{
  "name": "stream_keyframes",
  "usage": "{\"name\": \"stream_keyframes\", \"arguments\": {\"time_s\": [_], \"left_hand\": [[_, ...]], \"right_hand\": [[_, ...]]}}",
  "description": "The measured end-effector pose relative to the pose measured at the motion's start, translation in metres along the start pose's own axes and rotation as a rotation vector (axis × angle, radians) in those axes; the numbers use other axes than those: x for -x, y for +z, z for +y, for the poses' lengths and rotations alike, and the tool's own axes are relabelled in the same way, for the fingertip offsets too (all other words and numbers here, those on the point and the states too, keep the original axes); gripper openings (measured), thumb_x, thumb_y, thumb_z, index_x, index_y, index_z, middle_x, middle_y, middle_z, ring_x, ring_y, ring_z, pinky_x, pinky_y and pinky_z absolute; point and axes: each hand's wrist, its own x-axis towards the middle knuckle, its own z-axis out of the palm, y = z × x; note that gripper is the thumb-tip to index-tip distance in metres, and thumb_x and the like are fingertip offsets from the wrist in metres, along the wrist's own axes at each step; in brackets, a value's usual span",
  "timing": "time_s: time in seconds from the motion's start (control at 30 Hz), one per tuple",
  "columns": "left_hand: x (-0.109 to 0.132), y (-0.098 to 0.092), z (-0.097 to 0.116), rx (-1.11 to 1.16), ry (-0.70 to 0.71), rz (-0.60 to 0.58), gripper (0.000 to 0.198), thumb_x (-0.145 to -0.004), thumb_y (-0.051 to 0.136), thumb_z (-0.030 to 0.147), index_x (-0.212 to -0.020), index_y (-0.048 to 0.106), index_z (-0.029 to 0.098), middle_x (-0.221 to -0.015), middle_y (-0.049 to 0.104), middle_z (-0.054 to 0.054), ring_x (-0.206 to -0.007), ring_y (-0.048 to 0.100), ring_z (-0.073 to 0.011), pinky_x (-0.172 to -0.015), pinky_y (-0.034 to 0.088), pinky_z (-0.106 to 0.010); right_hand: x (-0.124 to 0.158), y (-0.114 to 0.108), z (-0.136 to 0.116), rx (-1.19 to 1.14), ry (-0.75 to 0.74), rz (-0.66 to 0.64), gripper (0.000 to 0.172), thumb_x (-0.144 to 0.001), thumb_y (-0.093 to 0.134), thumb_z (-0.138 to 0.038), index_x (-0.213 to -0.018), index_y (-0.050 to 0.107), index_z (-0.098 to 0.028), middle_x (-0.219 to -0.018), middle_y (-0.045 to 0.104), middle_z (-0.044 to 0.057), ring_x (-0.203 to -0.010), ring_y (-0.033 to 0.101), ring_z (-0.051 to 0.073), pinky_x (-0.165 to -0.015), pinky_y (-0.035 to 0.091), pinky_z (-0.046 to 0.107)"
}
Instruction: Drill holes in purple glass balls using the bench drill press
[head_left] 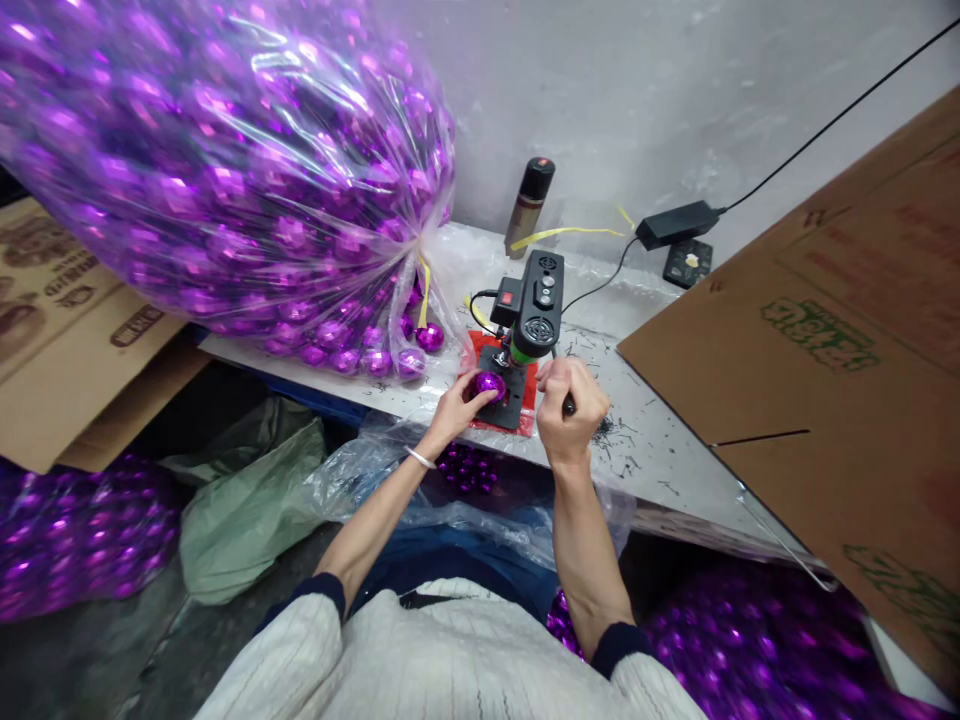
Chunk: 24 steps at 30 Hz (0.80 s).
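Observation:
At the middle of the table stands a small black bench press machine (541, 305) with a red switch on its side. Its dark base plate (510, 412) lies on a red sheet (528, 408). My left hand (459, 405) pinches a shiny purple ball (490, 386) at the base plate, under the machine's head. A white band circles that wrist. My right hand (571, 402) is closed in a fist around a black lever handle (568, 405) at the machine's right side; most of the handle is hidden by the fingers.
A big clear bag (247, 190) of purple balls fills the left, with loose balls (430, 337) by its tied neck. Behind are a spray can (529, 205) and power adapter (679, 225). Cardboard (825, 350) blocks the right; more purple balls (750, 640) lie below. Black scraps litter the table.

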Motion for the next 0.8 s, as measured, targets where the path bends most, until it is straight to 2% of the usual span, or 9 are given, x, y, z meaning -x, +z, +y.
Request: {"name": "stream_keyframes", "arguments": {"time_s": [0.13,0.37,0.47,0.6,0.8], "left_hand": [[-0.005,0.003,-0.004,-0.241,0.076,0.012,0.054,-0.079,0.077,0.044,-0.127,0.065,0.021,-0.125,0.069,-0.011,-0.116,0.065,-0.0287,-0.103,0.05,-0.043],[-0.014,0.004,0.007,-0.499,0.276,-0.067,0.055,-0.083,0.073,0.044,-0.129,0.061,0.017,-0.118,0.071,-0.013,-0.112,0.065,-0.0304,-0.1,0.05,-0.044],[-0.015,0.01,0.004,-0.505,0.338,-0.083,0.057,-0.083,0.072,0.045,-0.132,0.059,0.02,-0.123,0.068,-0.013,-0.116,0.063,-0.0292,-0.101,0.049,-0.043],[-0.01,0.018,-0.009,-0.43,0.369,-0.038,0.059,-0.087,0.069,0.043,-0.138,0.052,0.019,-0.134,0.061,-0.014,-0.125,0.059,-0.0272,-0.107,0.046,-0.043],[-0.006,0.022,-0.02,-0.452,0.358,0.016,0.06,-0.088,0.067,0.044,-0.139,0.05,0.016,-0.133,0.063,-0.015,-0.124,0.059,-0.0276,-0.107,0.046,-0.045]], "right_hand": [[0.004,0.0,0.002,0.004,-0.031,-0.017,0.03,-0.097,0.04,-0.02,-0.069,0.051,-0.022,-0.066,0.058,0.002,-0.065,0.057,0.013,-0.064,0.044,0.029],[0.008,0.0,0.003,0.009,-0.048,-0.013,0.028,-0.096,0.04,-0.018,-0.072,0.052,-0.022,-0.068,0.059,0.002,-0.067,0.058,0.014,-0.064,0.044,0.029],[0.009,0.0,0.002,0.009,-0.039,-0.024,0.027,-0.096,0.04,-0.018,-0.073,0.053,-0.021,-0.07,0.06,0.002,-0.067,0.058,0.014,-0.064,0.045,0.029],[0.01,-0.002,0.001,0.0,-0.064,-0.029,0.024,-0.096,0.042,-0.015,-0.076,0.054,-0.021,-0.071,0.06,0.003,-0.068,0.058,0.014,-0.065,0.045,0.029],[0.021,0.001,0.005,0.002,-0.102,-0.022,0.021,-0.094,0.043,-0.011,-0.078,0.054,-0.02,-0.074,0.062,0.003,-0.07,0.059,0.014,-0.065,0.046,0.028]]}}
